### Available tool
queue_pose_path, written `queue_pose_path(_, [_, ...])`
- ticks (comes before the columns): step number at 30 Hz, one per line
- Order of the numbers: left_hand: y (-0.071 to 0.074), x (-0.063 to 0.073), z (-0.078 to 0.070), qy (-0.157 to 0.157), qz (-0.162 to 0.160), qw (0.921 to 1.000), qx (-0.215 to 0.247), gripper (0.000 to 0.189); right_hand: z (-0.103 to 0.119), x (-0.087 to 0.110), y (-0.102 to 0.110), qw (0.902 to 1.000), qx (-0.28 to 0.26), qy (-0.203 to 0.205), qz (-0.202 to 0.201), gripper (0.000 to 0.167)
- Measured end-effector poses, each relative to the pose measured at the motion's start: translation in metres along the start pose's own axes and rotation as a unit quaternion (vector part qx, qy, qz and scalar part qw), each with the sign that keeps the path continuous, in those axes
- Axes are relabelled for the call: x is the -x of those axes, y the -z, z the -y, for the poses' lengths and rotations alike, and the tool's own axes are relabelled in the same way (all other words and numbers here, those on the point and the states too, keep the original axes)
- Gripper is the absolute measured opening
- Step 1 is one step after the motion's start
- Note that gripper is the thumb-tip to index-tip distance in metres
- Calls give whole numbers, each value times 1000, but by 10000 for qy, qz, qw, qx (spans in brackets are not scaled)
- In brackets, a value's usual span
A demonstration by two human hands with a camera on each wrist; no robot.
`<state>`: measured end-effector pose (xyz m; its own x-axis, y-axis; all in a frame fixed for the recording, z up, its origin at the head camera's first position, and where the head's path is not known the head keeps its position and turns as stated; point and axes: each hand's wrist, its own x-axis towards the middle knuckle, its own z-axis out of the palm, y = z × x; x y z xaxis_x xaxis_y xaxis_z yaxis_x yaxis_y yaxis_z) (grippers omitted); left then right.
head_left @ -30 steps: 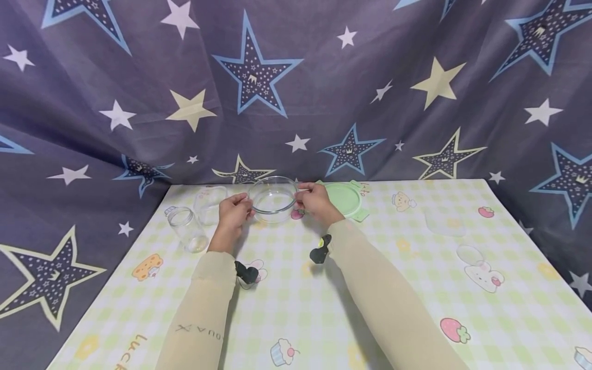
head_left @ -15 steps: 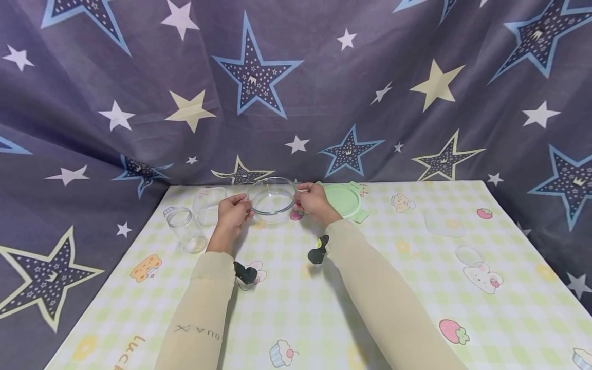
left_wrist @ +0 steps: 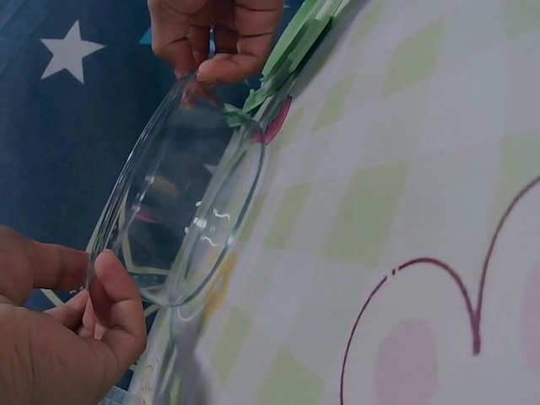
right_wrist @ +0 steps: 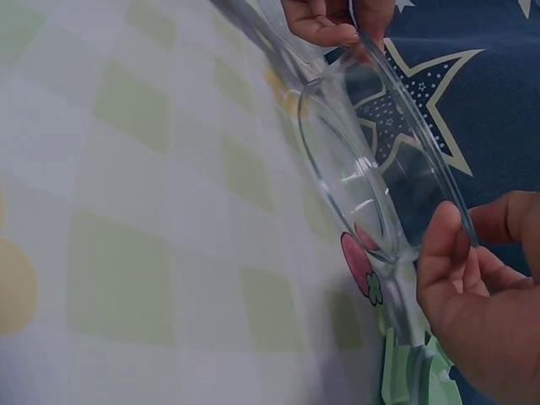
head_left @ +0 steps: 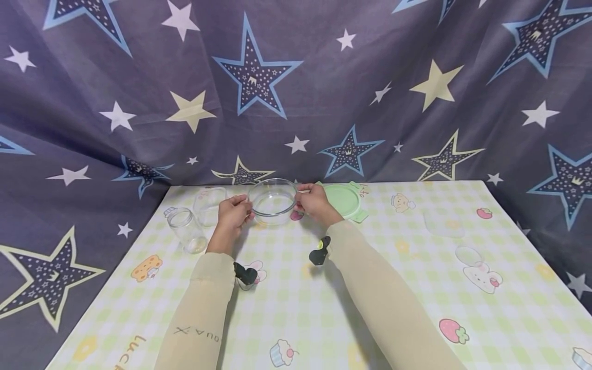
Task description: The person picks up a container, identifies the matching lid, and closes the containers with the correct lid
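Note:
A round clear glass bowl [head_left: 274, 214] is upright near the back edge of the table, between both hands. My left hand [head_left: 233, 211] pinches its rim on the left side, thumb toward me and fingers behind. On the opposite side my right hand [head_left: 317, 203] grips the rim in the same way. Both wrist views show the glass bowl [left_wrist: 190, 228] close over the tablecloth, with nothing visible inside it. Just right of my right hand lies a round green lid [head_left: 342, 199] with tabs at its edge, partly hidden by that hand.
Left of my left hand, a clear jar [head_left: 187, 231] stands beside a clear rectangular container [head_left: 209, 206]. Toward the right lie a faint clear rectangular lid [head_left: 444, 225] and a clear round lid [head_left: 469, 255]. A star-patterned curtain [head_left: 296, 92] hangs right behind the checked tablecloth [head_left: 370, 277].
The glass bowl sits very slightly lower and nearer to me than a second ago. Both hands keep their grip on its rim, and the other things have not moved.

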<state>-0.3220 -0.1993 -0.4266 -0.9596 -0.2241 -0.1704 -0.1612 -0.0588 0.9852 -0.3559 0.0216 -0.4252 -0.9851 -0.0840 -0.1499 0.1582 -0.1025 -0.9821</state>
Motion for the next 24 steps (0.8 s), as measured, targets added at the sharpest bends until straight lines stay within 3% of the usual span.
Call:
queue_pose_path(8, [0, 2, -2, 119, 13, 9999, -75, 45, 6, 3, 6, 9986, -65, -332, 407, 44])
queue_pose_path(17, [5, 6, -11, 407, 411, 9978, -333, 49, 17, 9, 14, 9932, 371, -531, 966, 52])
queue_pose_path(24, [10, 12, -14, 619, 709, 9944, -479, 53, 15, 10, 20, 9907, 400, -635, 1136, 60])
